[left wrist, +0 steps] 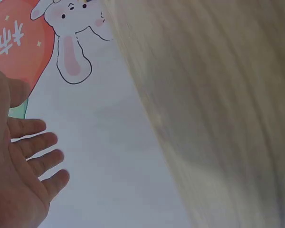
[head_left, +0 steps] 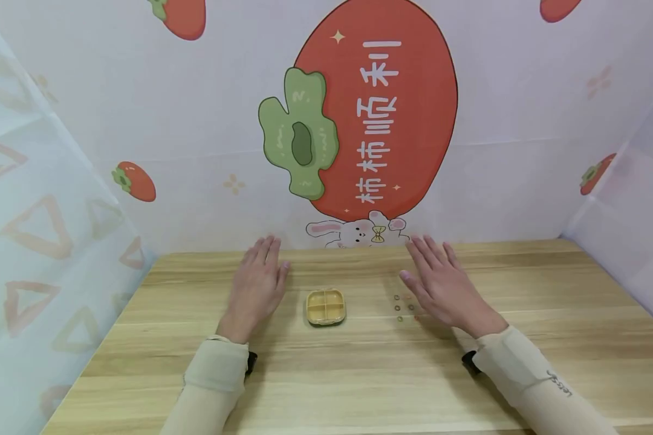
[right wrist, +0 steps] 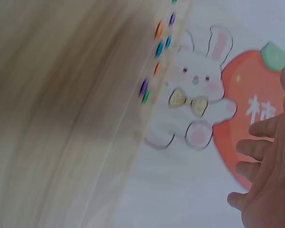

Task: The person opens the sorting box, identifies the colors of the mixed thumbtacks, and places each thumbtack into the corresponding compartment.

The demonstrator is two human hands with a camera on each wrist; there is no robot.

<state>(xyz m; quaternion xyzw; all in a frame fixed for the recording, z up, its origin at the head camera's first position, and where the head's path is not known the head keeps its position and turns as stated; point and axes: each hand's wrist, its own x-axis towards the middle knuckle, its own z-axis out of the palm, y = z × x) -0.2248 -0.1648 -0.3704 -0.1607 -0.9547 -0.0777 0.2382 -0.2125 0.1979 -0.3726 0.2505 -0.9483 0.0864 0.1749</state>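
Sleeves (head_left: 212, 374) were seen nearest, either side of the yellow divided box (head_left: 325, 305) set on the wood table (head_left: 326, 380). Small coloured rings (head_left: 411, 307) were laid right of the box. Left hand (head_left: 256, 290) was held left of it, right hand (head_left: 447, 293) right of it past the rings; both released, fingers extended. Printed backdrop (head_left: 370, 121) was seen behind the box.

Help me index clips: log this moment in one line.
left hand: empty | right hand: empty | box: between hands | rings: near right hand
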